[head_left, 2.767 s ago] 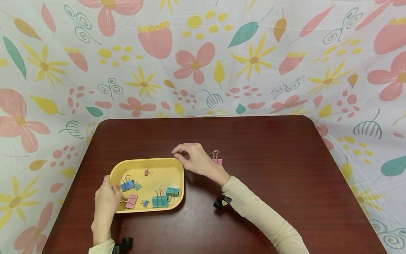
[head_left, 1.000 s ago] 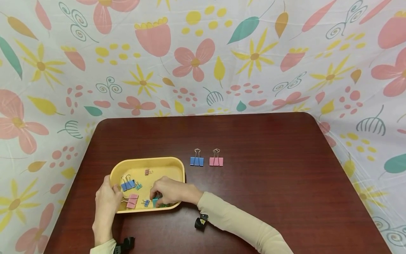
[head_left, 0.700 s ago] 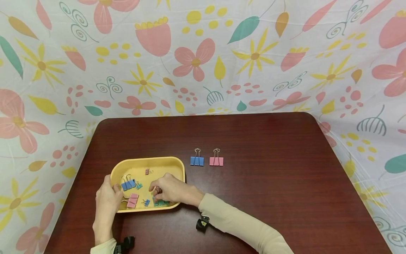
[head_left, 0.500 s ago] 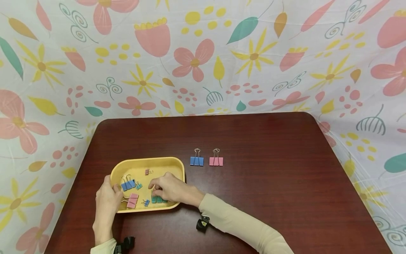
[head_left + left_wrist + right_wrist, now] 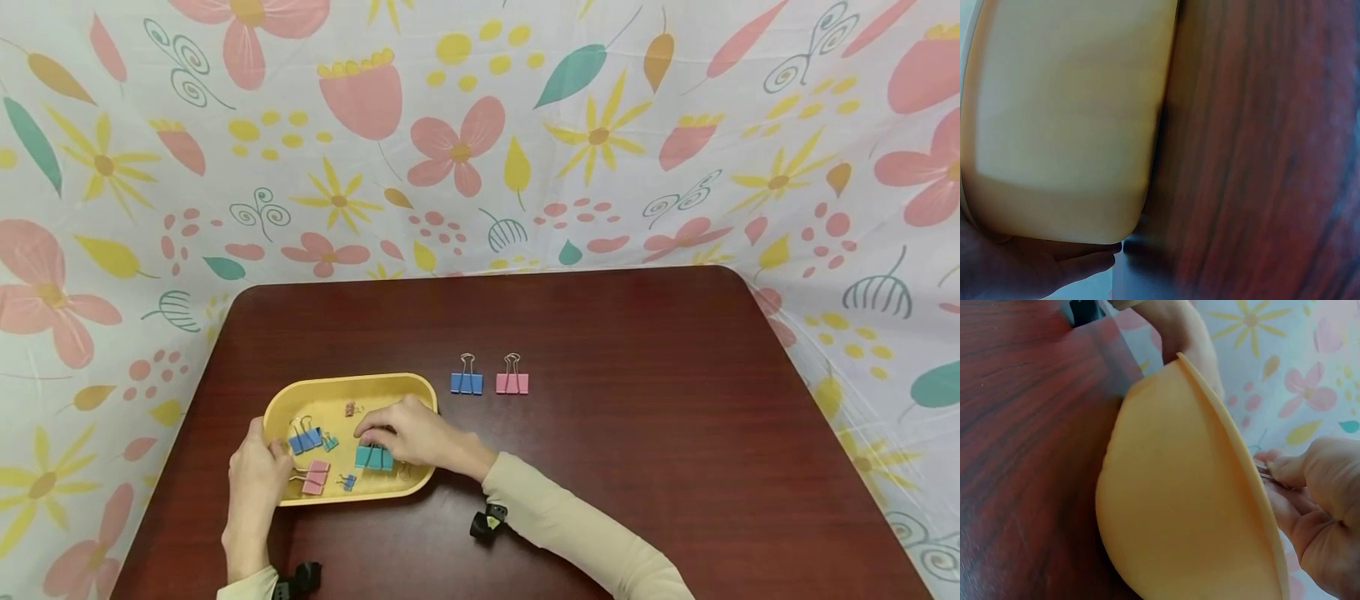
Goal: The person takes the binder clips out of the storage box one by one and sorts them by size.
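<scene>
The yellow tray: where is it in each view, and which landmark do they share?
Head: the yellow tray is left of centre, lower half.
Left wrist: the tray fills most of the left side.
Right wrist: the tray is central, reaching the bottom edge.
Shared landmark: the dark table.

We see a dark reddish-brown, wood-grained table [image 5: 637, 400] whose rounded far corners sit at its ten and two o'clock. From nine o'clock through twelve to three, we find a white fabric backdrop [image 5: 480, 212] printed with pink, yellow and teal plants.
</scene>
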The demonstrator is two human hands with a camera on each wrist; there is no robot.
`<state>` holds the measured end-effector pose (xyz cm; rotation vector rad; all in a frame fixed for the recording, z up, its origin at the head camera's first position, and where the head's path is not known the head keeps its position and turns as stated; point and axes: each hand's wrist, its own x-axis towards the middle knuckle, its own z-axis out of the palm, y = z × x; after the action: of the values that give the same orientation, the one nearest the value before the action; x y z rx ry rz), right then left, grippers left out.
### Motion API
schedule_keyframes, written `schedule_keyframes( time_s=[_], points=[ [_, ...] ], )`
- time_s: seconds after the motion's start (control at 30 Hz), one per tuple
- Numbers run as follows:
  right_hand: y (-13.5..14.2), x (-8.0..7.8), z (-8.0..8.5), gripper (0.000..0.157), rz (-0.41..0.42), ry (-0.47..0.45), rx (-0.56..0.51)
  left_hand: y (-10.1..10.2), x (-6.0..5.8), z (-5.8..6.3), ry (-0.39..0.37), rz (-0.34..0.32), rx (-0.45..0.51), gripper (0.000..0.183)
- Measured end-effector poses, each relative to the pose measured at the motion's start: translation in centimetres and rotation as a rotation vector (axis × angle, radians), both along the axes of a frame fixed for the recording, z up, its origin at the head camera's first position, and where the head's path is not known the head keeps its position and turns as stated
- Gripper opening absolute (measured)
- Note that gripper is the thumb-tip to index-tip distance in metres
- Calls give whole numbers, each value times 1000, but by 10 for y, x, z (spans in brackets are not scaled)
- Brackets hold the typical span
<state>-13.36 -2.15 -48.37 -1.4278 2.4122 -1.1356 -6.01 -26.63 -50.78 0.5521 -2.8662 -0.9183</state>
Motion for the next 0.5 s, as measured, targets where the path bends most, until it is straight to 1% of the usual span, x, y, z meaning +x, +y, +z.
schedule_keyframes(
  time_s=[0.17,0.37,0.5],
  points=[
    [9,-7,6,19,14,-1,-50,0,0,1,-11,1,1,37],
    [21,-15,17,22,4,-68,-104,0,1,1,-14,6,-2,36],
    [31,-21,23,22,-20,-111,-156,0,0,1,-12,3,1,36]
  ],
)
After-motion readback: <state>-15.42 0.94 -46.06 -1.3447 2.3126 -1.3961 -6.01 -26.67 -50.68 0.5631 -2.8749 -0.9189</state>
